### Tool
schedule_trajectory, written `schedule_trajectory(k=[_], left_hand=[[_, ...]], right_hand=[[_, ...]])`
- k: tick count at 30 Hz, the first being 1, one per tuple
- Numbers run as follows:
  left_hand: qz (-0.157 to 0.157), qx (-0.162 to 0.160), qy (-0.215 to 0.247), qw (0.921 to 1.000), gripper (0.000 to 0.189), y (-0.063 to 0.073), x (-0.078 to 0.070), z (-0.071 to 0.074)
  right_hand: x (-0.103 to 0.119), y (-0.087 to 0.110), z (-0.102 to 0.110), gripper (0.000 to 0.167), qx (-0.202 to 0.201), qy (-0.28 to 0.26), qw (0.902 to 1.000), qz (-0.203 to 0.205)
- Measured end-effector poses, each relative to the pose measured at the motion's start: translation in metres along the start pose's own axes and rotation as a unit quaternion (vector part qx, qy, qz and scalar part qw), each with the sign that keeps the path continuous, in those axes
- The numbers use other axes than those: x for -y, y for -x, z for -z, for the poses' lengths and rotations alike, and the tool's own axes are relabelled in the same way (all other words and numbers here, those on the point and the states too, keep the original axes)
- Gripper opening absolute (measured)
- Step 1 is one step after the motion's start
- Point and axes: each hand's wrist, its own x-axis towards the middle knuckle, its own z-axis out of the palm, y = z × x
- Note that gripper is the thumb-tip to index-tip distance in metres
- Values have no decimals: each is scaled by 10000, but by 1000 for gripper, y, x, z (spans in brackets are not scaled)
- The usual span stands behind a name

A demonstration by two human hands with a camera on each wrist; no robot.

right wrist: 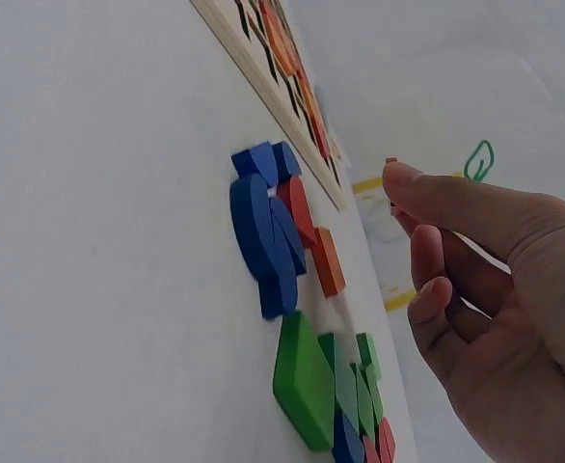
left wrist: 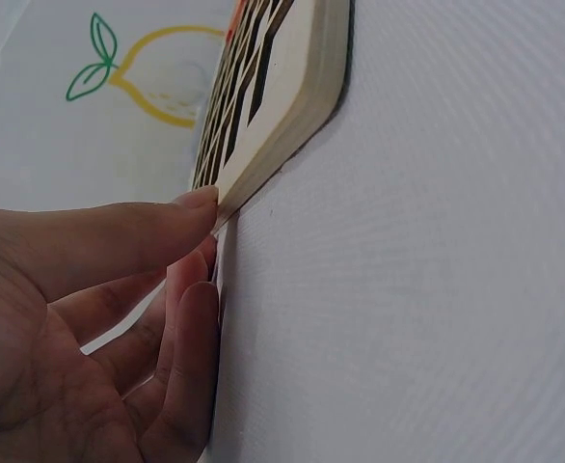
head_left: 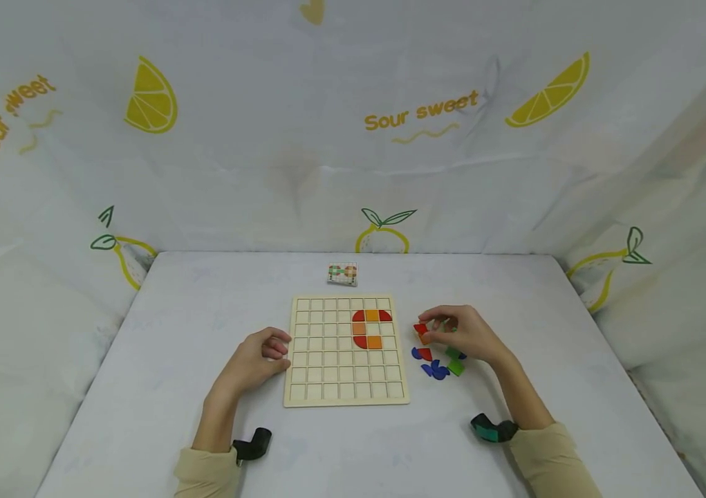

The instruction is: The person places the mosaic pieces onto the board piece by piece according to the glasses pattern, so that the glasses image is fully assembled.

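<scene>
In the head view, a square wooden grid board [head_left: 328, 377] lies on the table with red and orange pieces set in a C-shaped group in its upper right. My left hand [head_left: 256, 360] is at the board's left edge; thumb and fingertips touch it, spaced apart along it. The left wrist view has that thumb [left wrist: 152, 236] against the board's rim [left wrist: 297, 121]. My right hand [head_left: 467, 332] pinches a small red piece [head_left: 420, 328] between thumb and fingertip, above the loose pieces. Only a sliver of the red piece [right wrist: 391, 162] shows in the right wrist view.
Under and before the right hand lie loose blue pieces [head_left: 438, 371], green pieces [head_left: 456, 366], a red piece [head_left: 425, 354] and an orange piece [right wrist: 328, 260]. A small patterned card [head_left: 343, 274] lies beyond the board. A printed white cloth [head_left: 234, 194] hangs behind the table.
</scene>
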Motion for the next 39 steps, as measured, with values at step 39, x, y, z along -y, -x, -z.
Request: schedule_trajectory(k=[39], left_hand=[[-9,16,60,10000,38,0,0,0]], right_hand=[[32,-30,-40,20,880,271,9943,543]])
